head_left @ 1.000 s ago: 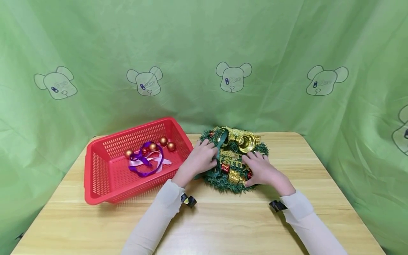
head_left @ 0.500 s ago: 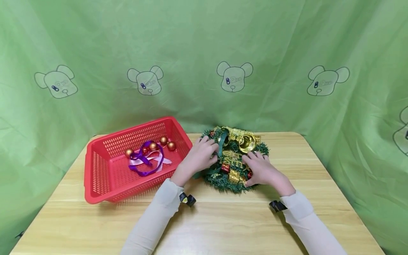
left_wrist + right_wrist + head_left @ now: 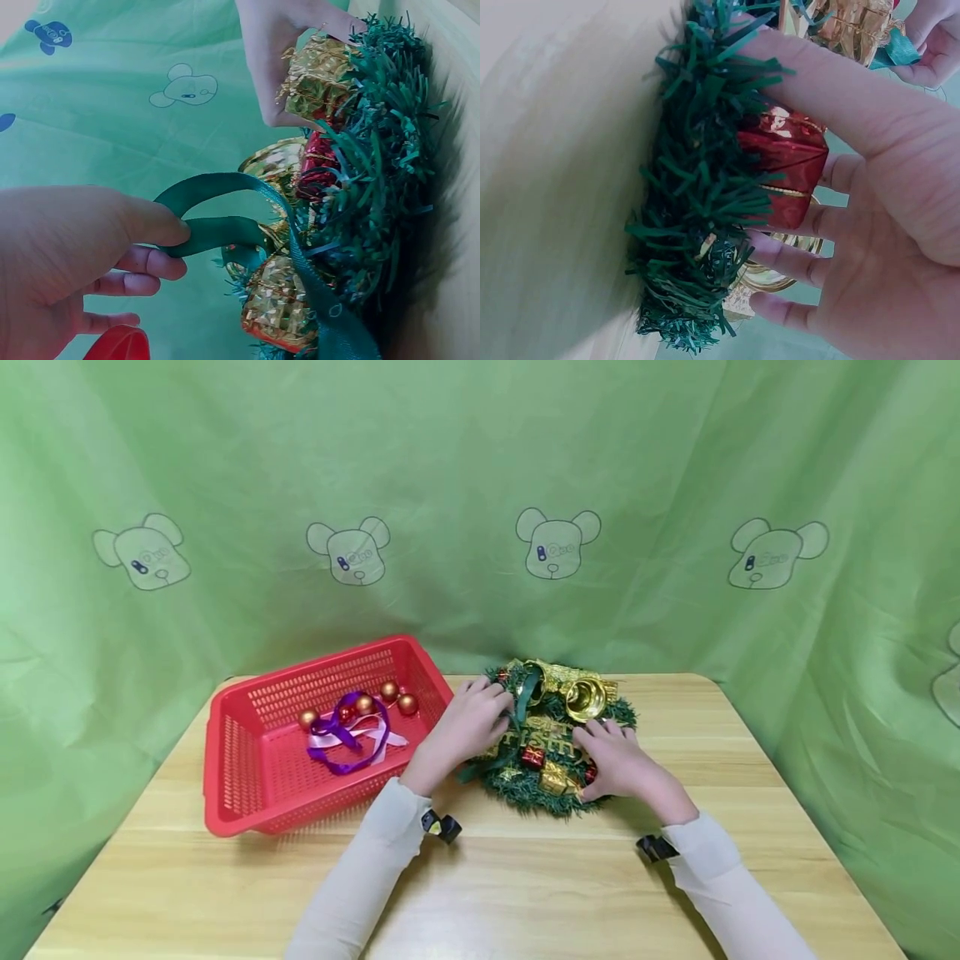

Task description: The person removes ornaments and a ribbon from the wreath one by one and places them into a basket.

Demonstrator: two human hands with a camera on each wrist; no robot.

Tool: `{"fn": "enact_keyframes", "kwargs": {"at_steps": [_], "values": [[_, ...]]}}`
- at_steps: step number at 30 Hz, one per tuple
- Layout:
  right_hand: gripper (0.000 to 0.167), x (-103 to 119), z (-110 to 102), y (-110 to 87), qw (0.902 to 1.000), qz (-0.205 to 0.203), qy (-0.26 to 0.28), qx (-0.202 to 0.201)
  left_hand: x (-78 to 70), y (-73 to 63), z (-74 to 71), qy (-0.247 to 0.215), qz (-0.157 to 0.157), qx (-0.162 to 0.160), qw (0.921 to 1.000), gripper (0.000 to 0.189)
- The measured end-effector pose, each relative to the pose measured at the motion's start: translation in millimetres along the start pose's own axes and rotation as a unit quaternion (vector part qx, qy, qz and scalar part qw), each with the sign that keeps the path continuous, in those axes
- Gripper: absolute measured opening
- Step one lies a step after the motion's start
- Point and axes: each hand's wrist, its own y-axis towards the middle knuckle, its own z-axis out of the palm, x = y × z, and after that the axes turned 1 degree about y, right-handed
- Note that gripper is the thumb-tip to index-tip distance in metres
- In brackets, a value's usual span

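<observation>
A green tinsel Christmas wreath (image 3: 536, 797) lies on the table, with gold bells (image 3: 586, 700), small wrapped gift boxes (image 3: 555, 777) and gold lettering on it. My left hand (image 3: 468, 722) is over its left side. In the left wrist view that hand pinches a loop of dark green ribbon (image 3: 221, 234) between thumb and forefinger, its other fingers loosely bent. My right hand (image 3: 618, 762) holds the wreath's right side. The right wrist view shows its thumb partly buried in tinsel (image 3: 705, 187), its fingers spread past a red gift box (image 3: 791, 169).
A red plastic basket (image 3: 262, 814) stands left of the wreath. In it lie several gold baubles (image 3: 407, 704), a purple ribbon (image 3: 341, 768) and a pale pink ribbon (image 3: 393, 740). A green curtain (image 3: 450, 443) hangs behind the wooden table (image 3: 510, 893).
My left hand has shifted slightly with the green ribbon, and more of the gold lettering shows beside it. My right hand stays on the wreath. The head view has shifted a little.
</observation>
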Motion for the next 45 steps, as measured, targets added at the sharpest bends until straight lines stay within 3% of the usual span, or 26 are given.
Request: {"fn": "enact_keyframes", "kwargs": {"at_steps": [14,32,45], "values": [[0.071,-1,3,-2.1,1.0000,0.000,0.000,-0.006,3.7,3.5,-13.9,-0.012,-0.003,0.013,0.9998,0.010],[0.068,-1,3,0.2,0.9999,-0.008,0.000,-0.006,19.9,3.8,-51.6,-0.025,-0.017,0.046,0.9985,0.018],[0.069,-2,4,0.2,0.9998,-0.012,-0.001,-0.013,25.0,5.2,-90.4,-0.023,-0.025,0.070,0.9970,0.027]]}}
